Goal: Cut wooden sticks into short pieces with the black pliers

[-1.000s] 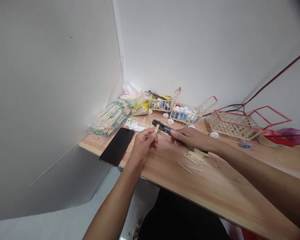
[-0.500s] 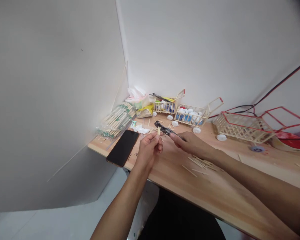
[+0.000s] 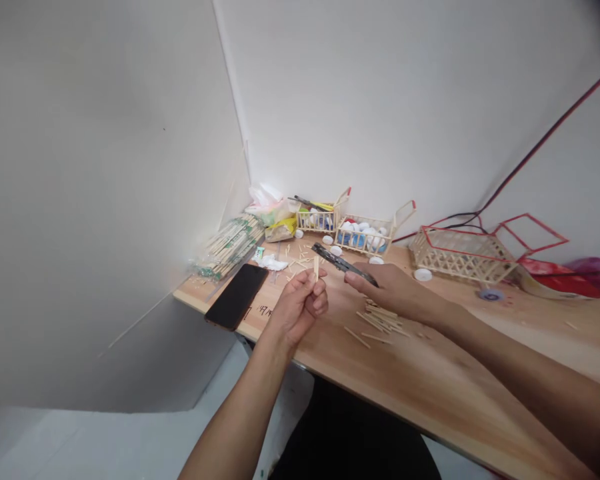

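Upright between the thumb and fingertips of my left hand (image 3: 300,305) are short pale wooden sticks (image 3: 316,265), pressed together so that I cannot tell how many. My right hand (image 3: 400,288) is closed around dark pliers (image 3: 337,258), whose jaws point left. The jaw end is just above and beside the stick tops, and a small gap seems to show between them. Below my right hand, a loose pile of cut sticks (image 3: 380,319) lies on the wooden table (image 3: 405,380). Small stick offcuts (image 3: 300,257) are scattered behind my left hand.
A phone (image 3: 237,295) lies near the table's left end, beside bagged wooden sticks (image 3: 233,243). Along the wall stand a small stick cart (image 3: 317,220), another cart (image 3: 363,237) with white and blue caps, and a larger stick cart (image 3: 460,257) with red edging.
The pliers' jaws were against the stick ends; now they are slightly away from them. The sticks have turned a little in my left hand. The view has shifted slightly.
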`<act>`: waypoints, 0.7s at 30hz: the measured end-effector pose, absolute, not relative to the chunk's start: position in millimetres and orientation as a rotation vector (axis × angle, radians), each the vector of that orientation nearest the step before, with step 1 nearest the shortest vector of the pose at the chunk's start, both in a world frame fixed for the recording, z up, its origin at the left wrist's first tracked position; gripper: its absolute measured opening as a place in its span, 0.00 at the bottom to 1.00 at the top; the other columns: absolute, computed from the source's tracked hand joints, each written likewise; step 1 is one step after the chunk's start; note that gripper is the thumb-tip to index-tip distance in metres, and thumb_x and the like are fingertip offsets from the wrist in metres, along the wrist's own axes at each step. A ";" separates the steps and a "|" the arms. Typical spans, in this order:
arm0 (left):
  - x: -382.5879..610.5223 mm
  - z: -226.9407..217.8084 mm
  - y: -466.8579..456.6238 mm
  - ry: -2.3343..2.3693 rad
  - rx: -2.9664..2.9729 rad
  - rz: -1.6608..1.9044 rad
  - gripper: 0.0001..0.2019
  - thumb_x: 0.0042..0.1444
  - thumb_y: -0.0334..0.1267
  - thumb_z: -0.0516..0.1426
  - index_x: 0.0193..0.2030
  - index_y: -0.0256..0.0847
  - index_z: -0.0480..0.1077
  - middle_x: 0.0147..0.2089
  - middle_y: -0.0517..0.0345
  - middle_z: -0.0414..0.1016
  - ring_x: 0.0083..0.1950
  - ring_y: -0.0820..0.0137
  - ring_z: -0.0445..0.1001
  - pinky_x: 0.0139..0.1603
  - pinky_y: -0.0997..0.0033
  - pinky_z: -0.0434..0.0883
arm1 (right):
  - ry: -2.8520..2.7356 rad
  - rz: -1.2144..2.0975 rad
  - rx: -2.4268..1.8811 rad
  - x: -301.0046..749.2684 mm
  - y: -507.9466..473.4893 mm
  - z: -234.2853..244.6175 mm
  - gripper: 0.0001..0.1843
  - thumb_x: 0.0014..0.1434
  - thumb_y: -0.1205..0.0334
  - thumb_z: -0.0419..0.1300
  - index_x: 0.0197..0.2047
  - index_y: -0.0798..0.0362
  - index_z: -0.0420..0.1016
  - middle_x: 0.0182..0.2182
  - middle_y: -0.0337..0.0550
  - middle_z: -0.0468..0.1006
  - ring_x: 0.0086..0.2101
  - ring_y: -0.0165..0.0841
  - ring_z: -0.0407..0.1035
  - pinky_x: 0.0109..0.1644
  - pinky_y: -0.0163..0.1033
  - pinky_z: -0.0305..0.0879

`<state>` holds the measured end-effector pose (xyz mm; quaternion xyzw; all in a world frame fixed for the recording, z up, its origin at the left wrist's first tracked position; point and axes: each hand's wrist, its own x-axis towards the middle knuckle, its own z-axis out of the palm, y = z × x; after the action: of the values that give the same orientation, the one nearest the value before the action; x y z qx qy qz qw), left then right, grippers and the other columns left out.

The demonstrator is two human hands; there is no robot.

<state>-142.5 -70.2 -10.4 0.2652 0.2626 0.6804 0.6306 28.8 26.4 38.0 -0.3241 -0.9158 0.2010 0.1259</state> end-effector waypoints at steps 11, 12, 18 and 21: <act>-123.9 -2.5 -71.2 0.549 0.639 1.431 0.12 0.52 0.38 0.66 0.38 0.35 0.69 0.24 0.66 0.61 0.19 0.83 0.57 0.22 0.80 0.54 | -2.605 -0.168 -0.836 50.1 28.0 34.5 0.24 0.63 0.41 0.51 0.41 0.54 0.71 0.36 0.53 0.76 0.38 0.43 0.69 0.37 0.41 0.55; -123.4 -2.7 -70.9 0.550 0.638 1.424 0.12 0.52 0.38 0.66 0.38 0.35 0.69 0.24 0.66 0.61 0.19 0.83 0.57 0.22 0.80 0.54 | -2.595 -0.196 -0.828 51.2 27.8 34.0 0.24 0.63 0.41 0.51 0.41 0.54 0.71 0.36 0.53 0.76 0.38 0.43 0.68 0.37 0.41 0.55; -119.3 -5.1 -69.9 0.550 0.607 1.401 0.13 0.52 0.38 0.66 0.39 0.34 0.70 0.24 0.67 0.60 0.19 0.84 0.57 0.21 0.81 0.53 | -2.558 -0.268 -0.818 55.1 29.0 29.2 0.25 0.63 0.40 0.51 0.40 0.55 0.71 0.36 0.53 0.76 0.36 0.42 0.67 0.36 0.40 0.53; -119.2 -4.8 -70.3 0.562 0.583 1.391 0.13 0.52 0.38 0.66 0.39 0.34 0.70 0.24 0.67 0.60 0.19 0.84 0.56 0.21 0.81 0.53 | -2.541 -0.270 -0.808 56.5 29.4 26.9 0.24 0.63 0.40 0.51 0.40 0.55 0.72 0.36 0.52 0.77 0.36 0.41 0.68 0.34 0.39 0.52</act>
<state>-119.2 -70.3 -4.8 0.2609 0.2518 0.6230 0.6931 56.5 29.4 26.9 -0.2935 -0.9229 -0.0981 0.2289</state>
